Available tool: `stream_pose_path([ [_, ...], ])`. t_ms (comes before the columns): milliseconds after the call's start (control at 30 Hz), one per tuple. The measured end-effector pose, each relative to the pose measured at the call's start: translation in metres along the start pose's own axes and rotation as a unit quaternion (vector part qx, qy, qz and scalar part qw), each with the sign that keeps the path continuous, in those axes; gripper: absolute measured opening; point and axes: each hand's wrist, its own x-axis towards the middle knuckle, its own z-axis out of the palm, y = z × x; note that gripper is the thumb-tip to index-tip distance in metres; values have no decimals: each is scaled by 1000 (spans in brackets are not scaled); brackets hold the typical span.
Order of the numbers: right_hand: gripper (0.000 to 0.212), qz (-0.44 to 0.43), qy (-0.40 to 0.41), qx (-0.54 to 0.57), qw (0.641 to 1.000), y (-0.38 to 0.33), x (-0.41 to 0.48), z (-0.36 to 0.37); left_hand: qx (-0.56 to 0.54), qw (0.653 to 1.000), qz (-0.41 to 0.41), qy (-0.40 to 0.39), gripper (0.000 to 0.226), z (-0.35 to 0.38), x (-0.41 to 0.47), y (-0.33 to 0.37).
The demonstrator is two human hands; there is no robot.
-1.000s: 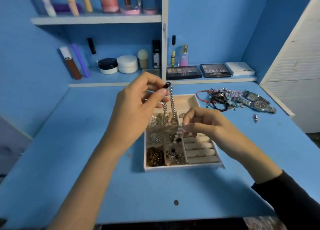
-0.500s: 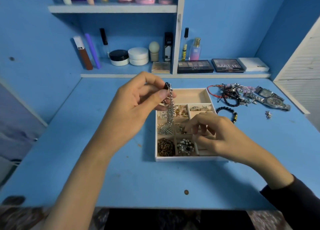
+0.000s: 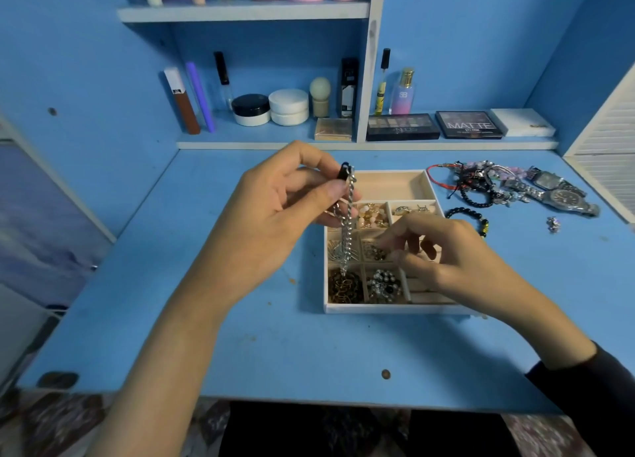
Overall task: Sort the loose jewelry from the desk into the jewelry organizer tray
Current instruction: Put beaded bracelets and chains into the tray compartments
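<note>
The jewelry organizer tray [image 3: 395, 308] is sitting on the blue desk [image 3: 240, 336], right of centre.

**Left hand.** The left hand [image 3: 275, 223] is raised above the tray's left edge. Its thumb and forefinger are pinching the top of a silver chain [image 3: 347, 230], where a small black piece [image 3: 343, 172] is showing. The chain is hanging straight down, and its lower end is reaching the near-left compartment holding brown links [image 3: 345, 286]. Whether it is touching them cannot be told.

**Right hand.** The right hand [image 3: 446, 257] is hovering over the middle of the tray with its fingers curled, fingertips pointing at the centre compartment of small dark pieces [image 3: 374, 252]. Whether it is pinching anything cannot be told. The two hands are apart.

**Tray contents.** Pale orange beads [image 3: 372, 216] are lying in a far compartment and black-and-white beads [image 3: 383, 284] in a near one. The ring rolls [image 3: 429, 297] on the right side are partly hidden by the right hand.

**Loose items.** A black bead bracelet [image 3: 470, 214] is lying just beside the tray's right edge. Farther right, a tangle of bracelets [image 3: 477, 181] is touching two watches [image 3: 556, 195]. A small charm [image 3: 552, 223] is lying apart, near the watches.

**Shelf.** Two eyeshadow palettes [image 3: 402, 126] and a white box [image 3: 522, 122] are lying on the far shelf.
</note>
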Motion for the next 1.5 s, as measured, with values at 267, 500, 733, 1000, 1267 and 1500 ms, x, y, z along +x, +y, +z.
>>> stream_pose_path([
  [267, 14, 9, 8, 15, 1000, 3, 1, 1, 69, 993, -90, -41, 5, 6, -9, -36],
  [500, 14, 10, 12, 16, 1000, 5, 1, 0, 271, 957, -83, -64, 7, 9, -19, -46],
  [733, 19, 11, 7, 11, 1000, 2, 1, 0, 395, 912, -61, -95, 2, 10, -18, -51],
  [1000, 12, 8, 5, -3, 1000, 3, 2, 1, 439, 890, -66, -102, 9, 8, -14, -53],
  [1267, 26, -31, -39, -152, 987, 4, 1, 12, 475, 875, -94, -24, 10, 3, -2, -59],
  [1500, 9, -57, -53, -173, 982, 2, 5, 19, 489, 863, -110, -66, 15, 5, 2, -58],
])
